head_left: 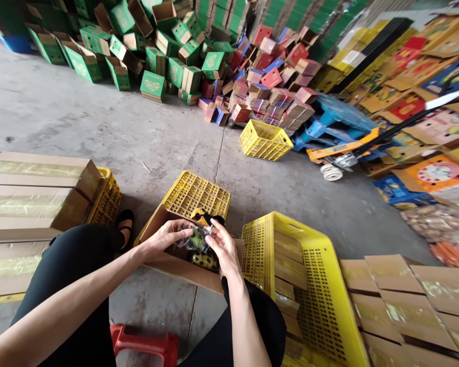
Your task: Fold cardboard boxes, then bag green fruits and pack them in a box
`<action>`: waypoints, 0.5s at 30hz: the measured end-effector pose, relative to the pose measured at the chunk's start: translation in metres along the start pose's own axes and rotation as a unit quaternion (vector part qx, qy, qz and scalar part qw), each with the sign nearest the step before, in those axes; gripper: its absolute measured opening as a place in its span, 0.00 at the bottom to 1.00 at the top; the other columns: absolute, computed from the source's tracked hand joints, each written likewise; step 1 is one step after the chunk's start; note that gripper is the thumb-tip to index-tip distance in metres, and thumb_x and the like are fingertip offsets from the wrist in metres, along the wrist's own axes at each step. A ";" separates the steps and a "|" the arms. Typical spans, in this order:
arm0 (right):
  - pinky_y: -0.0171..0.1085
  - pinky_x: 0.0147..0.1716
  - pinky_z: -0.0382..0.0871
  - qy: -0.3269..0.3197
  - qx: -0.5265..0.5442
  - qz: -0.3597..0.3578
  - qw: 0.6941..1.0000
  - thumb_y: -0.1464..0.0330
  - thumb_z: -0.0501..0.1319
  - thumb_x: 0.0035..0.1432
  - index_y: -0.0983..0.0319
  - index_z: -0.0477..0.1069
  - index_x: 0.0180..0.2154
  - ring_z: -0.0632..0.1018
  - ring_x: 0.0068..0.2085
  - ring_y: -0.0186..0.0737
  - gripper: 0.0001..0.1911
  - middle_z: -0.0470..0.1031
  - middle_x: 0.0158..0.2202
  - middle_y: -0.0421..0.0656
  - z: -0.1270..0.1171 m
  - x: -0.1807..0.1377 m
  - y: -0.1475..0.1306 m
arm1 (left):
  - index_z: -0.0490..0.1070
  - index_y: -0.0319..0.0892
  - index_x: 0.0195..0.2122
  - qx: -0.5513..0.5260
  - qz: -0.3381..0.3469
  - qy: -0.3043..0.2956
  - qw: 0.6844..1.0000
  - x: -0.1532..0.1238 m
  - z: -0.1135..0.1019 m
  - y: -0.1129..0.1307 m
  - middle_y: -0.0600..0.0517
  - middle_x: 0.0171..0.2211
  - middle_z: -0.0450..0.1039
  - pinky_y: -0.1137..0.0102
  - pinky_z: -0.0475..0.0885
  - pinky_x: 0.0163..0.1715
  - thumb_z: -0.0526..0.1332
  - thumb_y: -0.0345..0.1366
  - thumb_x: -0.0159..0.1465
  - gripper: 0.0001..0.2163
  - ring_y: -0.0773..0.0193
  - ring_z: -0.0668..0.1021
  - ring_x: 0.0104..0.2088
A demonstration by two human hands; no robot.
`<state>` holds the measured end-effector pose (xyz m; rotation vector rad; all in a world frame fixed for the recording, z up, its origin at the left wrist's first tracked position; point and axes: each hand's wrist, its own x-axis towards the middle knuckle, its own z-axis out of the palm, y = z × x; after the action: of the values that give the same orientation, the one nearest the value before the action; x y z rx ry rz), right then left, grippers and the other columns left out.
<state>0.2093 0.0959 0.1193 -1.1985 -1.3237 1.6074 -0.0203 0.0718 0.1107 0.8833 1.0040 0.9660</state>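
We see soft, moderate light, palest on the concrete floor point(61, 114); shadows are diffuse. Small highlights glint off the clear wrapper point(196, 239) in the hands point(224, 247), and we find printed boxes point(439, 171) at right blurred and stretched outward.

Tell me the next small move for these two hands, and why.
Probably lower the crinkled clear plastic packet showing green inside into the open brown cardboard box: the left hand and right hand hold it over the opening, and a yellow item with black spots lies inside.
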 end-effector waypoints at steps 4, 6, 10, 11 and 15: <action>0.49 0.58 0.75 -0.053 -0.009 0.032 0.998 0.54 0.73 0.56 0.56 0.76 0.56 0.82 0.53 0.49 0.28 0.82 0.53 0.46 0.001 0.000 0.000 | 0.78 0.39 0.42 -0.056 0.018 0.047 0.997 0.000 0.000 -0.001 0.49 0.35 0.81 0.71 0.73 0.34 0.73 0.52 0.59 0.21 0.63 0.80 0.31; 0.49 0.54 0.78 -0.073 -0.009 0.046 0.996 0.53 0.73 0.57 0.57 0.78 0.54 0.83 0.50 0.49 0.26 0.83 0.51 0.45 0.003 0.000 0.002 | 0.78 0.40 0.38 -0.065 0.026 0.061 0.996 0.000 0.000 -0.002 0.49 0.36 0.81 0.70 0.74 0.36 0.73 0.53 0.59 0.20 0.63 0.80 0.33; 0.49 0.50 0.81 -0.042 -0.015 0.033 0.998 0.50 0.71 0.58 0.58 0.82 0.48 0.84 0.46 0.49 0.23 0.84 0.47 0.44 0.004 0.000 0.005 | 0.79 0.41 0.47 -0.070 0.013 0.040 0.997 0.001 0.001 -0.002 0.46 0.45 0.82 0.66 0.75 0.45 0.73 0.53 0.59 0.23 0.57 0.82 0.43; 0.49 0.50 0.81 -0.029 -0.015 0.032 0.999 0.49 0.71 0.57 0.58 0.83 0.46 0.84 0.45 0.49 0.23 0.85 0.46 0.44 0.004 0.001 0.006 | 0.78 0.42 0.52 -0.071 0.011 0.030 0.997 0.001 0.001 -0.001 0.45 0.48 0.82 0.66 0.75 0.47 0.73 0.52 0.59 0.25 0.55 0.82 0.46; 0.49 0.47 0.82 0.006 -0.015 0.030 0.999 0.48 0.73 0.55 0.58 0.84 0.42 0.85 0.41 0.49 0.23 0.85 0.41 0.43 0.004 0.002 0.007 | 0.75 0.42 0.57 -0.066 -0.026 -0.003 0.997 0.000 0.002 0.000 0.44 0.47 0.82 0.66 0.75 0.42 0.74 0.51 0.58 0.30 0.55 0.83 0.43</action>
<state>0.2049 0.0951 0.1126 -1.2751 -1.3201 1.6236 -0.0186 0.0714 0.1110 0.7463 0.9438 0.9731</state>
